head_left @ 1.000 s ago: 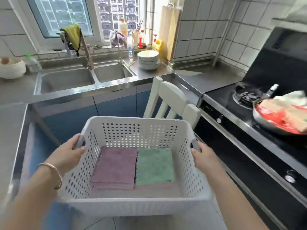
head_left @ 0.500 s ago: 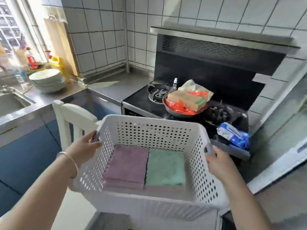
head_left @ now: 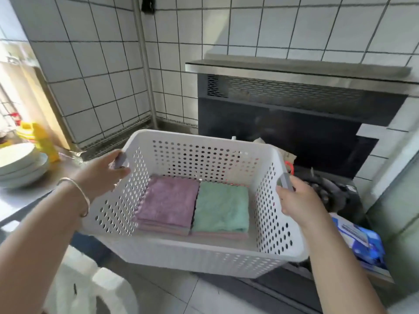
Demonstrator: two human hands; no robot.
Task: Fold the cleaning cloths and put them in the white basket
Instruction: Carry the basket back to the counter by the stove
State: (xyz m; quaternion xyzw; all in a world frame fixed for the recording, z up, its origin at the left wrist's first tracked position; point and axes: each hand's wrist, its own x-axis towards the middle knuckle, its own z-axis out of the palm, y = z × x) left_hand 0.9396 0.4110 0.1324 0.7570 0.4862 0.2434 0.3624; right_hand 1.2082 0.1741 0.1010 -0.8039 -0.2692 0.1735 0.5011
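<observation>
You hold the white basket (head_left: 199, 257) in the air in front of you, one grey handle in each hand, in a tiled kitchen corner. Your left hand (head_left: 99, 175), at 9 o'clock from the basket's middle, has its fingers curled round the left handle (head_left: 120, 160); a thin bangle (head_left: 79, 196) circles that wrist. Your right hand (head_left: 299, 198), at 3 o'clock, grips the right handle (head_left: 286, 181) the same way.

Inside, on the basket floor, two folded stacks lie side by side and touching: the purple cleaning cloth (head_left: 169, 205) tops the left stack, the green cleaning cloth (head_left: 221, 206) the right, with pinkish layers showing at their near edges.

Beyond the basket at 12 o'clock stands the dark range hood (head_left: 294, 105) against the white tiled wall (head_left: 95, 64). At 9 o'clock, stacked white bowls (head_left: 20, 164) sit on the steel counter (head_left: 34, 191), with a yellow bottle (head_left: 44, 143) just behind them. At 4 o'clock a blue package (head_left: 360, 243) lies on the counter's edge. At 7 o'clock, below your left forearm, a white chair back (head_left: 97, 288) shows, blurred.
</observation>
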